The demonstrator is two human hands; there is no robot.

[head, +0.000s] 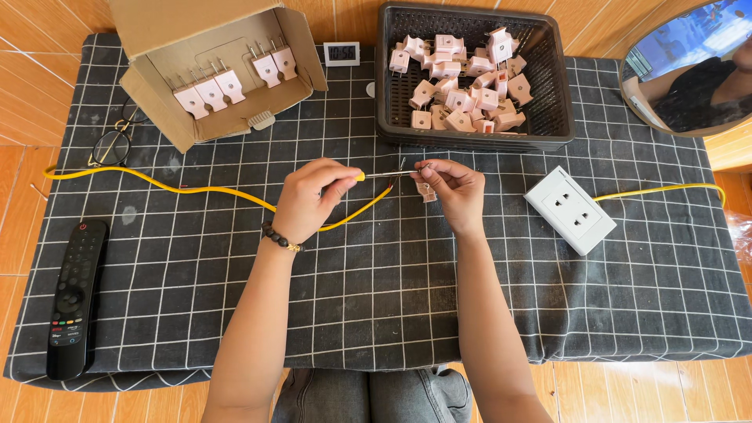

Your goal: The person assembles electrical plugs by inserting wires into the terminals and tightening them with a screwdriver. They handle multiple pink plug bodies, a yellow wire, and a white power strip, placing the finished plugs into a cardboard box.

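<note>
Above grey-trousered knees (376, 395), the left hand (309, 200) pinches a yellow-handled screwdriver (381, 175), while the right hand (454, 192) grips a pink plastic plug (427, 192).

Screwdriver (374, 175) up off the counter, lying level, its yellow handle tucked inside the left hand (309, 200) and the thin metal shaft pointing right. The tip meets a small pale pink plug (426, 190), pinched in the fingers of the right hand (453, 193) (mostly hidden, only a corner shows). Both sit mid-counter, just near of the black basket. A yellow cable (200, 190) snakes in from the far left, curving up to the plug.
</note>
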